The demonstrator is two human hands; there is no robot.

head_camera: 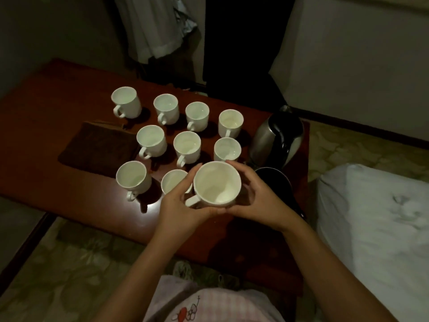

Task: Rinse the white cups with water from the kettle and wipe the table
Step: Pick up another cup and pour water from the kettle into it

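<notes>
I hold one white cup [217, 184] upright above the near part of the red-brown table [69, 96], its handle pointing left. My left hand [180, 202] cups it from the left and below, my right hand [256, 198] from the right. Several more white cups [186, 145] stand upright in rows behind it. A steel kettle [276, 140] with a black handle stands at the table's right end, beyond my right hand. A dark brown cloth [97, 147] lies folded on the left part of the table.
A black round kettle base [278, 182] lies by the table's right edge, partly behind my right hand. White bedding [376, 228] is to the right of the table. Hanging clothes [153, 26] are beyond the far edge. Patterned floor surrounds the table.
</notes>
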